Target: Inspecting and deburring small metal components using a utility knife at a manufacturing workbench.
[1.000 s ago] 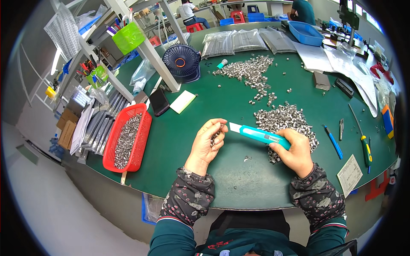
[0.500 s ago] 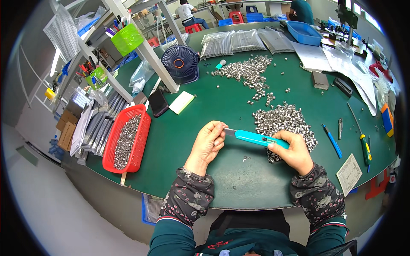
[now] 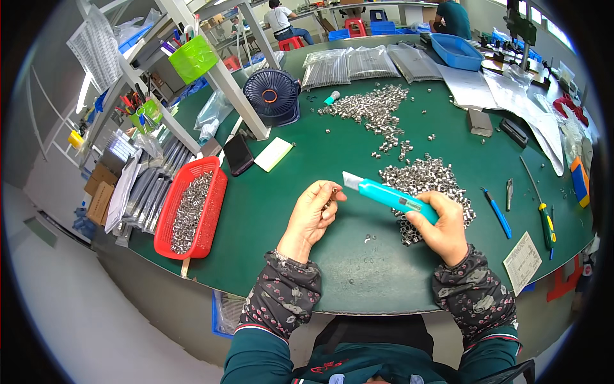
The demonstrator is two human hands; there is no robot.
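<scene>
My right hand (image 3: 446, 229) is closed round the turquoise handle of a utility knife (image 3: 386, 194). Its blade points up and to the left, a little apart from my left hand (image 3: 303, 225). Between the thumb and fingers of that left hand is a small metal sleeve (image 3: 332, 194), partly hidden by the fingertips. Behind and under the knife, a heap of short shiny metal sleeves (image 3: 427, 173) lies on the green table (image 3: 358, 275).
Left of my hands stands a red basket (image 3: 215, 221) of small metal parts. Farther back are a dark fan (image 3: 271, 96), a phone (image 3: 238, 155) and another sleeve heap (image 3: 368, 109). To the right lie a blue-handled tool (image 3: 499, 214), a screwdriver (image 3: 547, 224) and a paper slip (image 3: 522, 262).
The knife blade has come away from the sleeve in my left hand and tilted upward, the handle turning in my right hand. My left hand stays nearly in place.
</scene>
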